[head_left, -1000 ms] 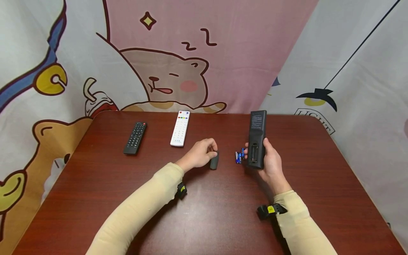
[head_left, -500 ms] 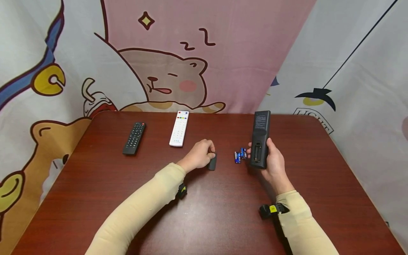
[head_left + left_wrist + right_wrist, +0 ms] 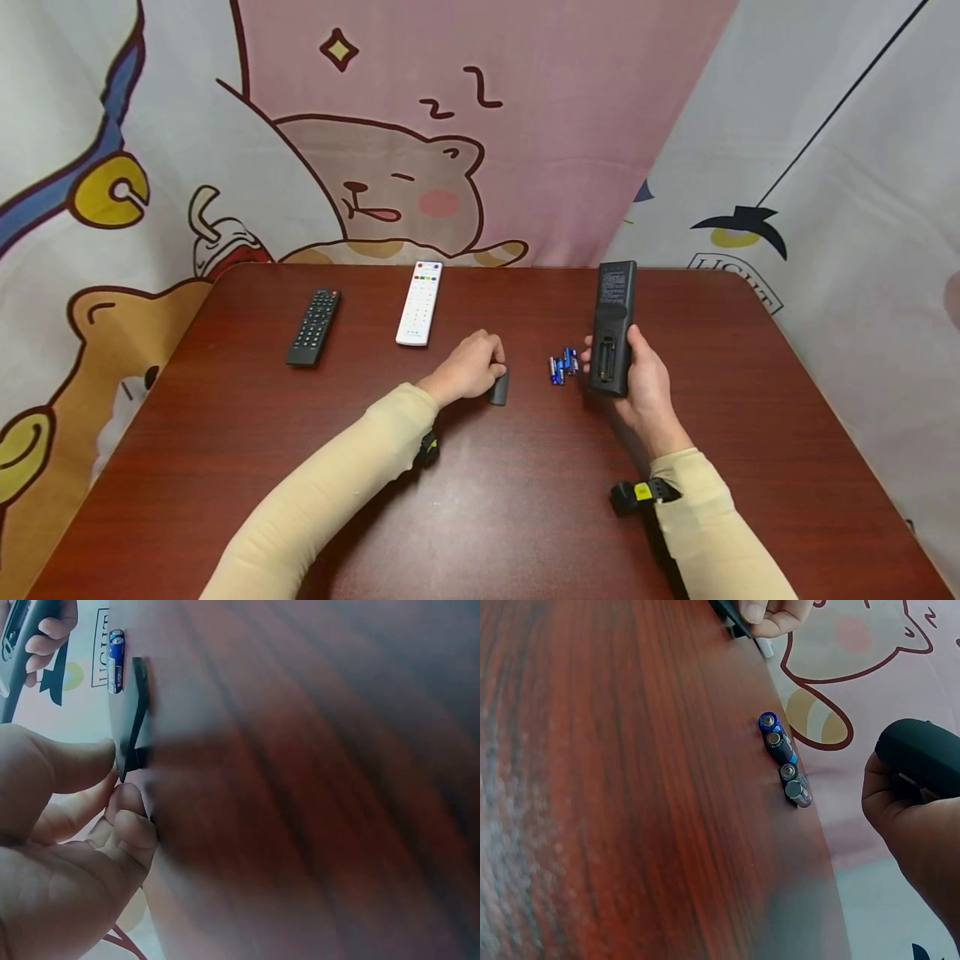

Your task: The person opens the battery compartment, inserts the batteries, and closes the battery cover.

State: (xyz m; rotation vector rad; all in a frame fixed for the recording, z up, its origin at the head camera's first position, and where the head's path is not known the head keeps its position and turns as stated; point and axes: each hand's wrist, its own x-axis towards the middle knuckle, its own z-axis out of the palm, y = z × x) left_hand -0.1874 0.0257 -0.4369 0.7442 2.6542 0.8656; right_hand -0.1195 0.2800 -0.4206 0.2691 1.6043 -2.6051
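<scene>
My left hand (image 3: 471,367) pinches one end of a small black battery cover (image 3: 498,390) low over the table, left of the batteries. In the left wrist view the battery cover (image 3: 136,712) slants out from between the thumb and fingers. My right hand (image 3: 647,385) grips a black remote control (image 3: 613,325), back side up, its battery compartment uncovered and facing me. Several blue batteries (image 3: 563,367) lie side by side on the table just left of the right hand. The right wrist view shows their ends and the remote's rounded edge (image 3: 922,754) in the fingers.
A second black remote (image 3: 314,327) lies buttons up at the left of the brown table (image 3: 480,517). The white remote (image 3: 420,303) lies near the back edge. Behind the table hangs a printed cloth (image 3: 570,125) with cartoon animals.
The battery cover has shifted slightly toward me with the left hand. My right hand has moved a little to the right with the remote, leaving more of the batteries in view.
</scene>
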